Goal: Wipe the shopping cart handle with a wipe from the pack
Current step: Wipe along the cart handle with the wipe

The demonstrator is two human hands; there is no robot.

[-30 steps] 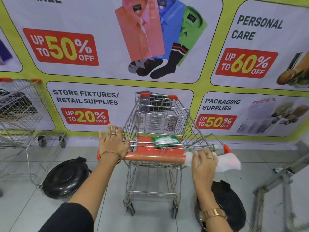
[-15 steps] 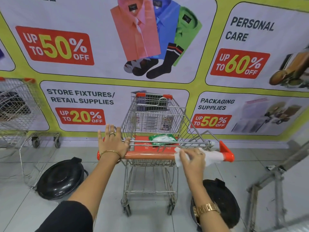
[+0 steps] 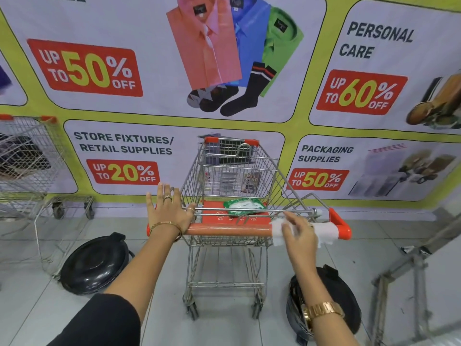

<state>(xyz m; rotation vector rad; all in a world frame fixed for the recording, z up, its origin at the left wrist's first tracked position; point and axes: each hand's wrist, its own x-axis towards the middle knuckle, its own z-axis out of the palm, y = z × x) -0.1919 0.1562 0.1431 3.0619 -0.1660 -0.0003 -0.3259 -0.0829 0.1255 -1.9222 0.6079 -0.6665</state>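
Note:
A wire shopping cart (image 3: 239,171) stands in front of me with an orange handle (image 3: 224,231) across its near end. My left hand (image 3: 168,211) rests flat on the handle's left end, fingers spread. My right hand (image 3: 300,236) presses a white wipe (image 3: 324,232) around the right part of the handle, beside the red end cap (image 3: 340,224). The green and white wipe pack (image 3: 244,206) lies on the cart's red seat flap, behind the handle.
A second wire cart (image 3: 27,156) stands at the far left. Two black round lids lie on the tiled floor, the first lid (image 3: 96,263) left of the cart and the second lid (image 3: 336,290) under my right forearm. A metal frame (image 3: 409,270) leans at the right. A sale banner covers the wall.
My right hand has slid the wipe leftward along the handle from its right end, uncovering the red end cap. My left hand has stayed on the left end.

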